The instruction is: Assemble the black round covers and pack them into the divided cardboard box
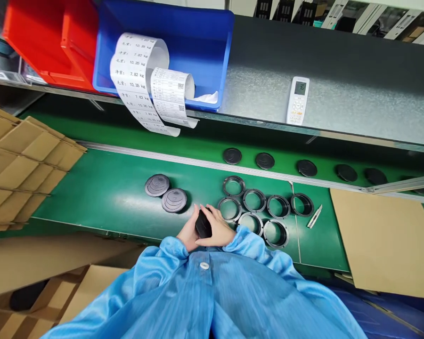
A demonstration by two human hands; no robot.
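Note:
Close to my body, at the bench's front edge, my left hand and my right hand both grip a round black plastic part tilted on its edge. Fingers of both hands wrap its rim, so much of it is hidden. Left of the hands lie two dark round louvred air vents, one vent touching or nearly touching the other vent. Right of my right hand several black rings lie in rows, among them a near ring and a far-right ring.
Several black discs line the strip behind the rail. A craft knife lies beside a cardboard sheet. Cardboard dividers stand at left. The shelf holds a red bin, a blue bin with label rolls, and a remote.

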